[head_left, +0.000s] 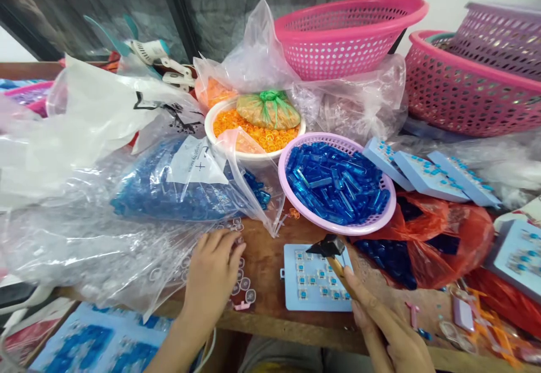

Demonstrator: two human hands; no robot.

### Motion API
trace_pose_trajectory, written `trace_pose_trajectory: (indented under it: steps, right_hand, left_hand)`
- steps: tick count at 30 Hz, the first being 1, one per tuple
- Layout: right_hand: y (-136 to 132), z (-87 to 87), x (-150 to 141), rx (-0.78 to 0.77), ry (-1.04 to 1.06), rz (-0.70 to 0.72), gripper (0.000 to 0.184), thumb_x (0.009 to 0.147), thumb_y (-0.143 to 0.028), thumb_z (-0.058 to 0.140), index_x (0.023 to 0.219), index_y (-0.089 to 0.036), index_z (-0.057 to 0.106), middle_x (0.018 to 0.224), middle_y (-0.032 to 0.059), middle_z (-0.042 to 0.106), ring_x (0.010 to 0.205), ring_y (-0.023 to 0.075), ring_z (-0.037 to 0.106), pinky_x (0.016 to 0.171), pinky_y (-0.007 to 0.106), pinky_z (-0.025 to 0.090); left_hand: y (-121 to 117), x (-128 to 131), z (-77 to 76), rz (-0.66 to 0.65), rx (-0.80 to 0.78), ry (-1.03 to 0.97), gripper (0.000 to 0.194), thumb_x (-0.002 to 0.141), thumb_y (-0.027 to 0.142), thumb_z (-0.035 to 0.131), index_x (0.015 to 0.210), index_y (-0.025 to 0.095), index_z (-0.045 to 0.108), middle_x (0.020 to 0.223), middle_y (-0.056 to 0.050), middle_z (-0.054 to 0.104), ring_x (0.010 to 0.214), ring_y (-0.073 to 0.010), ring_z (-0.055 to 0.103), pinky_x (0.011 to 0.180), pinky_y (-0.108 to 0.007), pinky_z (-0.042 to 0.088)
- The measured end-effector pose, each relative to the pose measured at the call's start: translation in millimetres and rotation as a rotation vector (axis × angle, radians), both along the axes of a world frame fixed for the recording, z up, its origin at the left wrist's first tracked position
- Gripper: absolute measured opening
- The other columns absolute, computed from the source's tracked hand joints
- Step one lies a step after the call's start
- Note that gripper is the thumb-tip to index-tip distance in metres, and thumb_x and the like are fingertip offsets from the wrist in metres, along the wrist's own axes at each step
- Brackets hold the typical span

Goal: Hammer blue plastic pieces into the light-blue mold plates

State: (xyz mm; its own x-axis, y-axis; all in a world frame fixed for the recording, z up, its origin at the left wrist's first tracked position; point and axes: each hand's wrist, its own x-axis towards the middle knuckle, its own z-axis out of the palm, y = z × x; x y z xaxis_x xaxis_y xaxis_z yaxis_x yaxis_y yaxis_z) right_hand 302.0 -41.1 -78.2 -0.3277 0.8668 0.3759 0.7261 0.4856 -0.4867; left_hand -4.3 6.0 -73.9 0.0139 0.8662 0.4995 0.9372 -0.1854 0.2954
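And there it was, a small hammer [329,247] with a wooden handle, its dark head poised right over a light-blue plastic plate [291,300] studded with blue-topped pieces! The right hand [382,328] was wrapped firmly around the handle, while the left hand [210,283] sat curled on the wooden counter [270,266], fingertips among small clear rings [244,283]. Just beyond, a lilac basket [338,228] brimmed with blue translucent bars, beside a bulging clear plastic bag [169,192] of more blue pieces, and behind them, a white bowl [253,156] of orange pieces!
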Motion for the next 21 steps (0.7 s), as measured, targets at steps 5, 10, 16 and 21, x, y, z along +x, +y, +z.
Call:
trace_pose_trajectory:
  steps: [5,10,16,21]
  right_hand:
    - [3,-1.4,-2,0.045,-0.083,-0.006,0.058,0.103,-0.021,0.046,0.159,-0.031,0.034,0.143,0.0015,0.062,0.119,0.0163,0.068,0.095,0.021,0.056]
    - [4,6.0,1,0.041,-0.075,0.021,0.067,0.100,-0.016,0.051,0.161,-0.029,0.029,0.141,0.0021,0.063,0.123,0.0191,0.065,0.098,0.024,0.055]
    - [0,9.7,3,0.040,-0.028,-0.034,0.065,0.100,-0.012,0.050,0.159,-0.031,0.033,0.143,-0.0004,0.061,0.124,0.0157,0.062,0.101,0.020,0.050]
    - [-6,11.4,7,0.110,-0.056,-0.068,0.062,0.101,-0.014,0.049,0.159,-0.030,0.033,0.139,0.0011,0.064,0.123,0.0147,0.061,0.105,0.017,0.045]
  left_hand:
    - [8,-13,-2.3,0.029,-0.157,0.194,0.024,0.097,0.022,0.048,0.092,0.021,0.072,0.091,-0.010,0.072,0.085,-0.0309,0.062,0.073,-0.043,0.048]
    - [14,1,4.6,-0.075,-0.047,0.339,0.024,0.095,0.015,0.049,0.090,0.019,0.072,0.088,-0.008,0.073,0.079,-0.0282,0.062,0.069,-0.041,0.045]
    - [11,44,21.6,-0.318,-0.014,0.048,0.016,0.098,0.021,0.055,0.103,0.017,0.069,0.094,-0.005,0.071,0.084,-0.0220,0.062,0.076,-0.038,0.047]
    - [14,71,19.2,-0.403,-0.131,0.089,0.007,0.088,0.015,0.068,0.094,0.016,0.070,0.089,-0.003,0.070,0.079,-0.0227,0.061,0.069,-0.038,0.047]
